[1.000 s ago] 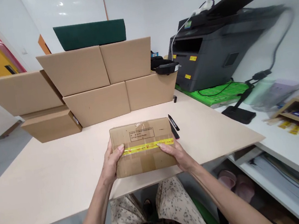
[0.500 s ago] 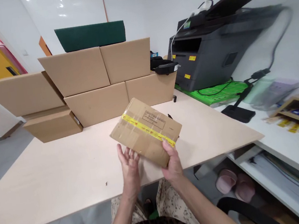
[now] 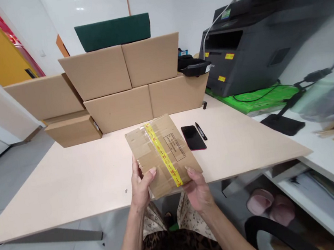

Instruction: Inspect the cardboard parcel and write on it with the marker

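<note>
Over desk (image 3: 70, 183), box (image 3: 163, 154) now turned lengthwise, both hands' fingers (image 3: 152, 171) pinching it.

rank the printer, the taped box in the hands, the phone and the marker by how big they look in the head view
1. printer
2. taped box, though it sits nearer the camera
3. phone
4. marker

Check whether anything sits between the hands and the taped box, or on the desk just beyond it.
Nothing separates them: the left hand and right hand both grip the taped box directly at its near end. Beyond it, a black phone and a marker lie on the desk, to the box's right.
</note>
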A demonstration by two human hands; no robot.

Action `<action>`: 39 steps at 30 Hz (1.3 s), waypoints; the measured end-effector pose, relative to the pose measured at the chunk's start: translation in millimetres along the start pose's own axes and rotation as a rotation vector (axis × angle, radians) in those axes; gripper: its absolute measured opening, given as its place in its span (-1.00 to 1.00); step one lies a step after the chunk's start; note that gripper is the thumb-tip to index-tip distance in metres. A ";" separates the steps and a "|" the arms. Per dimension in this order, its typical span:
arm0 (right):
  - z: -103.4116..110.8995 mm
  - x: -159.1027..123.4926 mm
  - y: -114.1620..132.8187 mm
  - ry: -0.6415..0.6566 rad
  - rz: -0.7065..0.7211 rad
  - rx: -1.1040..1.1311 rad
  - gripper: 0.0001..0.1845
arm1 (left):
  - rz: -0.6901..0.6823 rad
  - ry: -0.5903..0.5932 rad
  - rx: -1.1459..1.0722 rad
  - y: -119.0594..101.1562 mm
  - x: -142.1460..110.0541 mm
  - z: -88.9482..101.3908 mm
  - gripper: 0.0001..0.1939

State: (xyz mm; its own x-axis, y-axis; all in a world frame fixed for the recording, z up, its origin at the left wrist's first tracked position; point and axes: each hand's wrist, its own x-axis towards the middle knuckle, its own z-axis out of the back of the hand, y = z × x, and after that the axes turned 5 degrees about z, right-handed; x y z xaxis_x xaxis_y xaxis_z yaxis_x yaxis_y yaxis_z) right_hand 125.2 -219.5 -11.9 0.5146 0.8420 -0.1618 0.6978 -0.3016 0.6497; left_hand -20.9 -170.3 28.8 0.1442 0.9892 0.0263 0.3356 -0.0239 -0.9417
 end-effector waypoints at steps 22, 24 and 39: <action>4.4 11.8 20.6 0.294 0.077 -0.053 -0.21 | 0.292 -0.025 -0.254 4.7 -6.3 -0.3 -0.41; 1.5 12.7 21.6 0.325 0.110 -0.046 -0.20 | 0.355 -0.013 -0.331 0.4 -6.3 -1.4 -0.44; -10.7 21.5 9.7 0.329 0.268 -0.201 0.07 | 0.506 -0.012 -0.419 -9.7 -9.7 -2.9 -0.40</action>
State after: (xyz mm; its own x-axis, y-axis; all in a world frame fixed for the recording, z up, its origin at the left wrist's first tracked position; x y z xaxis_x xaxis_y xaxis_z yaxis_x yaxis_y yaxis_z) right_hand 137.7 -199.5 -1.1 0.4551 0.8534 0.2542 0.4349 -0.4622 0.7728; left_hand -22.9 -180.1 38.7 0.3697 0.8427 -0.3914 0.5635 -0.5383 -0.6267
